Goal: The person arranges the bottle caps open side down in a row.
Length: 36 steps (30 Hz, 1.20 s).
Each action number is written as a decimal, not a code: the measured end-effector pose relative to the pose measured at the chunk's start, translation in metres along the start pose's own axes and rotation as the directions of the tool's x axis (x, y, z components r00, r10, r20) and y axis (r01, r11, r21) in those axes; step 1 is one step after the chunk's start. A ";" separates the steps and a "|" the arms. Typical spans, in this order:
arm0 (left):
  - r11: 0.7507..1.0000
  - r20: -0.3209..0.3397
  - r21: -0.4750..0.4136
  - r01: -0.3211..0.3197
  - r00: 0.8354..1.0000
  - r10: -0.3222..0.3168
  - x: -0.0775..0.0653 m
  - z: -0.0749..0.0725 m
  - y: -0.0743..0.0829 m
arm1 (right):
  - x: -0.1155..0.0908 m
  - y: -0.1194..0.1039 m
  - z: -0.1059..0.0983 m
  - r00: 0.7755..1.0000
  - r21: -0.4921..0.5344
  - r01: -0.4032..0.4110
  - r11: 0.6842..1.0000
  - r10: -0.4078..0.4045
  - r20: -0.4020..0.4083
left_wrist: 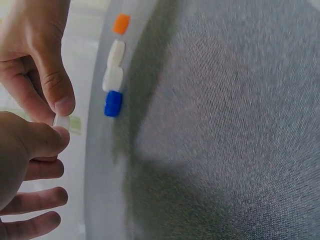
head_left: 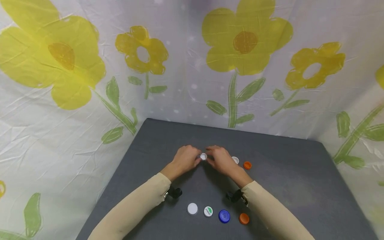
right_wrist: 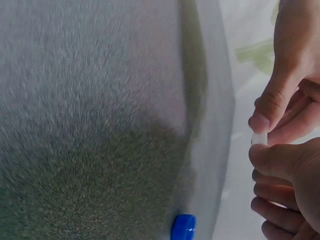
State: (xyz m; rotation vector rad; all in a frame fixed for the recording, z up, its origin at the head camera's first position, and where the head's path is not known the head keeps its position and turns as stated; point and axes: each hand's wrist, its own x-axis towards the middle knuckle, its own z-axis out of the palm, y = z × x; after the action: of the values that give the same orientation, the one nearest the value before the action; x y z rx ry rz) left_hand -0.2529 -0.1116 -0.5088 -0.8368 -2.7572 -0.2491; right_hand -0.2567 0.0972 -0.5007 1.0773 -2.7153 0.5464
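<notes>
A small white bottle cap (head_left: 203,156) is held up between both hands over the grey table. My left hand (head_left: 186,158) pinches it on one side and my right hand (head_left: 221,160) on the other. In the left wrist view, the left hand (left_wrist: 30,170) has its thumb on the cap (left_wrist: 61,121), and the right hand's thumb meets it from above. The right wrist view shows the cap (right_wrist: 259,139) between the two thumbs, largely covered by fingers. A white cap (head_left: 235,160) and an orange cap (head_left: 247,165) lie just beyond the right hand.
Nearer on the table (head_left: 288,180) lie a white cap (head_left: 192,209), a white-and-green cap (head_left: 208,211), a blue cap (head_left: 224,216) and an orange cap (head_left: 244,218). Another blue cap (left_wrist: 113,104) shows in the left wrist view. A flowered curtain (head_left: 186,76) surrounds the table.
</notes>
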 end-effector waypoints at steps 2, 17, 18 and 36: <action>1.000 -0.008 -0.004 -0.010 1.000 0.010 -0.003 -0.005 0.003 | -0.004 -0.003 -0.004 1.000 -0.003 -0.001 1.000 0.001 -0.011; 0.994 -0.117 -0.022 -0.105 0.988 0.102 -0.041 -0.028 0.024 | -0.039 -0.034 -0.021 0.999 0.014 0.012 1.000 -0.011 -0.052; 0.994 -0.120 -0.021 -0.112 0.987 0.109 -0.044 -0.030 0.026 | -0.041 -0.035 -0.020 0.999 0.011 0.013 1.000 -0.012 -0.053; 0.986 -0.120 -0.049 -0.159 0.981 0.152 -0.071 -0.025 0.044 | -0.073 -0.044 -0.012 0.995 0.068 0.060 0.996 -0.054 -0.087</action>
State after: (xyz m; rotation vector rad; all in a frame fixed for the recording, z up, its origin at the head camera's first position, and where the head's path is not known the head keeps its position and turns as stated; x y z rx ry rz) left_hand -0.1670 -0.1184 -0.5014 -1.0134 -2.5727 -0.3385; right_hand -0.1735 0.1185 -0.4987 1.1181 -2.6017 0.6674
